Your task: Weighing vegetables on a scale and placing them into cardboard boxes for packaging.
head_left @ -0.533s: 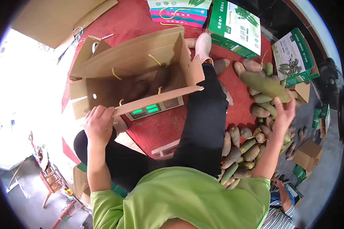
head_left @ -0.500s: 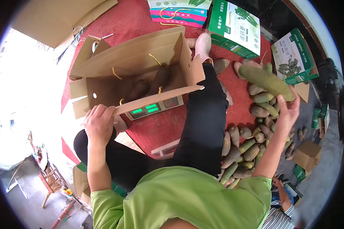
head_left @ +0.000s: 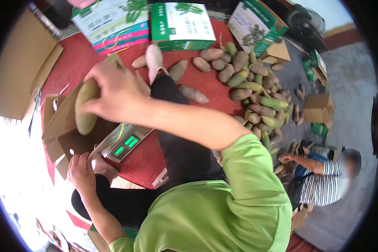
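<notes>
Holding radish over carton's open edge

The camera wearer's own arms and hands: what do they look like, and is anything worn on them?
The light green top has short sleeves, so both forearms are bare. The left hand and right hand are ungloved, and no watch or bracelet shows. The right hand is blurred, so finer details cannot be made out.
</notes>
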`<state>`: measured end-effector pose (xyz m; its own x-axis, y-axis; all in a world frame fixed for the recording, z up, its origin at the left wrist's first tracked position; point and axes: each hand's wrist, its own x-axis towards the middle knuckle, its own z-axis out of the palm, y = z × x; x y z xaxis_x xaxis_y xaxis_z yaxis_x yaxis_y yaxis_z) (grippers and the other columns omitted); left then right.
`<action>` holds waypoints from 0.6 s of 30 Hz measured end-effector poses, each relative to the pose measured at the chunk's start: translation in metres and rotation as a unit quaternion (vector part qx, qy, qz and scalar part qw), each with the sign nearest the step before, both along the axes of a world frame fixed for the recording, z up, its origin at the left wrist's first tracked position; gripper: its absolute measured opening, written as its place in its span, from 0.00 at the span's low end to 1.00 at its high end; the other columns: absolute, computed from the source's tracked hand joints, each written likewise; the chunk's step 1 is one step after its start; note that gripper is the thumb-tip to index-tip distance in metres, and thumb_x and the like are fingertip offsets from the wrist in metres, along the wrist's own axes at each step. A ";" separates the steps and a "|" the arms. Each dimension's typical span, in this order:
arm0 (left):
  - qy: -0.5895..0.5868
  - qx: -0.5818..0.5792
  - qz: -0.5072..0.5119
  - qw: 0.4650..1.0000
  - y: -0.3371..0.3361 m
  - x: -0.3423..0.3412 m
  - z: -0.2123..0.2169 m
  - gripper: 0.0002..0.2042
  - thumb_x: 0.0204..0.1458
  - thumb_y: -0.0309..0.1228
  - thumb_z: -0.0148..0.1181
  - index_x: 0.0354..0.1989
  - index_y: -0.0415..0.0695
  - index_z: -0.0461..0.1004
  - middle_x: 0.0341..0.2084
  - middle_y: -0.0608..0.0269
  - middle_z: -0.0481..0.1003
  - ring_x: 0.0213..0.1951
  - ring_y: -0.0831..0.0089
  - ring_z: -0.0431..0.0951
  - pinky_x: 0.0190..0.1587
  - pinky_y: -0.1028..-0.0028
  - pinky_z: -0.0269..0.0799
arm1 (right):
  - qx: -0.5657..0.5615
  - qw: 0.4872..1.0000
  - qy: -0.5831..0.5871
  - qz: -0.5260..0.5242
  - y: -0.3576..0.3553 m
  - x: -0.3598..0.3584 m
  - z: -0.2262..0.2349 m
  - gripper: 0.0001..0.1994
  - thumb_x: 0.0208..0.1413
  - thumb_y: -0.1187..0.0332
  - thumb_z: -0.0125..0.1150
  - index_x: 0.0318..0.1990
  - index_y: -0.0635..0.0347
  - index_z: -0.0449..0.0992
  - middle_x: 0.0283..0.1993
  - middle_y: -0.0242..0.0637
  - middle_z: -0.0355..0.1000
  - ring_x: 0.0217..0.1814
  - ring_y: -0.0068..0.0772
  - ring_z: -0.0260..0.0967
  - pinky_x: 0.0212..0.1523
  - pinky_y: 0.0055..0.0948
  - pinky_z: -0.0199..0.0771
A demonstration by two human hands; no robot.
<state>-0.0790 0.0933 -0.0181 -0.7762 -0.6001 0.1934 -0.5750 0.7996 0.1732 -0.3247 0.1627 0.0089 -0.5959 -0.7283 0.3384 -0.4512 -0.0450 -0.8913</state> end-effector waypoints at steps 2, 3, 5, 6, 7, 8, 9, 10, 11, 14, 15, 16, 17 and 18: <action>-0.006 0.003 -0.001 1.000 -0.002 0.001 -0.004 0.04 0.49 0.27 0.57 0.31 0.42 0.76 0.25 0.58 0.71 0.32 0.57 0.73 0.35 0.63 0.68 | 0.079 0.996 -0.039 0.017 -0.020 0.013 -0.017 0.22 0.39 0.61 0.70 0.39 0.63 0.70 0.39 0.48 0.69 0.44 0.49 0.69 0.45 0.42 0.69; -0.002 0.004 -0.013 1.000 -0.003 0.001 -0.006 0.04 0.49 0.27 0.57 0.31 0.42 0.76 0.25 0.58 0.71 0.32 0.57 0.73 0.35 0.63 0.68 | 0.132 0.990 -0.033 0.028 -0.025 0.013 -0.024 0.21 0.42 0.62 0.67 0.42 0.63 0.70 0.41 0.50 0.70 0.46 0.50 0.69 0.46 0.40 0.69; -0.011 0.001 -0.002 1.000 -0.003 0.002 -0.007 0.04 0.49 0.27 0.57 0.31 0.42 0.76 0.25 0.58 0.71 0.31 0.58 0.73 0.34 0.63 0.68 | 0.118 0.993 0.012 -0.001 -0.020 0.012 -0.020 0.19 0.43 0.63 0.66 0.42 0.62 0.71 0.41 0.49 0.70 0.45 0.49 0.70 0.45 0.40 0.69; -0.011 -0.007 -0.008 1.000 -0.002 -0.001 -0.007 0.04 0.49 0.27 0.57 0.31 0.42 0.76 0.24 0.58 0.70 0.30 0.58 0.73 0.33 0.63 0.68 | 0.104 0.993 0.055 -0.020 -0.018 0.009 -0.018 0.18 0.45 0.64 0.65 0.43 0.62 0.71 0.41 0.48 0.71 0.44 0.48 0.71 0.45 0.40 0.70; -0.010 -0.007 -0.010 1.000 -0.002 0.000 -0.007 0.04 0.49 0.27 0.57 0.31 0.42 0.76 0.24 0.58 0.70 0.30 0.58 0.73 0.33 0.63 0.68 | 0.104 0.993 0.055 -0.023 -0.010 0.004 -0.012 0.18 0.45 0.64 0.65 0.43 0.62 0.71 0.41 0.48 0.71 0.44 0.48 0.71 0.45 0.40 0.70; -0.002 -0.014 -0.009 1.000 -0.003 0.002 -0.007 0.04 0.48 0.27 0.58 0.31 0.42 0.76 0.25 0.58 0.70 0.30 0.58 0.73 0.34 0.63 0.68 | 0.070 0.997 0.043 0.000 0.004 -0.003 -0.003 0.18 0.45 0.64 0.65 0.43 0.61 0.71 0.40 0.46 0.71 0.43 0.47 0.71 0.44 0.40 0.71; 0.006 -0.020 -0.008 1.000 -0.004 0.004 -0.008 0.04 0.48 0.27 0.58 0.31 0.42 0.76 0.25 0.58 0.70 0.30 0.58 0.73 0.34 0.63 0.68 | 0.036 0.999 0.030 0.023 0.013 -0.011 0.002 0.17 0.45 0.65 0.64 0.43 0.60 0.72 0.39 0.45 0.72 0.42 0.46 0.72 0.43 0.40 0.71; 0.006 -0.020 -0.012 1.000 -0.004 0.003 -0.007 0.04 0.48 0.27 0.58 0.31 0.42 0.76 0.25 0.58 0.70 0.30 0.58 0.73 0.34 0.63 0.68 | -0.031 0.998 0.051 -0.004 0.020 -0.020 -0.009 0.16 0.44 0.66 0.64 0.42 0.59 0.73 0.37 0.44 0.72 0.38 0.42 0.73 0.39 0.37 0.73; 0.005 -0.007 -0.005 1.000 -0.004 0.003 -0.007 0.04 0.48 0.26 0.58 0.32 0.41 0.76 0.25 0.58 0.71 0.30 0.58 0.73 0.34 0.64 0.68 | -0.037 0.999 0.017 -0.009 0.037 -0.030 -0.001 0.14 0.45 0.69 0.64 0.41 0.60 0.74 0.37 0.41 0.73 0.37 0.34 0.73 0.37 0.31 0.73; 0.004 0.005 -0.005 1.000 -0.002 -0.001 -0.004 0.05 0.48 0.25 0.58 0.33 0.41 0.77 0.26 0.58 0.71 0.31 0.59 0.73 0.35 0.64 0.68 | -0.078 0.991 -0.038 -0.107 0.079 -0.068 -0.036 0.10 0.46 0.72 0.63 0.38 0.61 0.75 0.36 0.43 0.73 0.34 0.35 0.73 0.36 0.31 0.72; 0.003 0.004 -0.004 1.000 -0.002 -0.002 -0.005 0.05 0.48 0.25 0.58 0.34 0.41 0.77 0.26 0.58 0.71 0.31 0.59 0.74 0.35 0.65 0.68 | -0.095 0.984 -0.062 -0.135 0.095 -0.081 -0.054 0.09 0.49 0.73 0.62 0.38 0.63 0.75 0.36 0.41 0.73 0.34 0.32 0.73 0.36 0.28 0.72; 0.002 0.004 -0.008 1.000 -0.001 -0.003 -0.005 0.05 0.48 0.25 0.58 0.34 0.41 0.77 0.26 0.58 0.71 0.31 0.59 0.74 0.35 0.65 0.68 | -0.083 0.976 -0.119 -0.161 0.111 -0.095 -0.080 0.07 0.50 0.74 0.60 0.38 0.64 0.75 0.36 0.40 0.74 0.36 0.28 0.73 0.37 0.26 0.72; 0.004 0.019 0.004 1.000 -0.002 -0.001 -0.005 0.05 0.48 0.25 0.58 0.34 0.41 0.77 0.26 0.58 0.71 0.32 0.59 0.74 0.35 0.65 0.68 | -0.022 0.976 -0.113 -0.183 0.131 -0.104 -0.088 0.08 0.51 0.73 0.60 0.38 0.64 0.75 0.35 0.39 0.75 0.38 0.27 0.74 0.37 0.25 0.72; 0.004 0.030 0.020 0.999 -0.001 0.003 -0.002 0.06 0.48 0.24 0.58 0.34 0.41 0.76 0.26 0.58 0.71 0.32 0.59 0.74 0.35 0.65 0.68 | 0.034 0.968 -0.146 -0.203 0.149 -0.115 -0.106 0.10 0.50 0.70 0.61 0.39 0.63 0.75 0.37 0.39 0.76 0.38 0.28 0.74 0.39 0.26 0.73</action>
<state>-0.0761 0.0927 -0.0204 -0.7498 -0.6417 0.1614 -0.6053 0.7637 0.2245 -0.4393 0.3117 -0.0974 -0.9002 -0.4294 0.0726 -0.1483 0.1456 -0.9782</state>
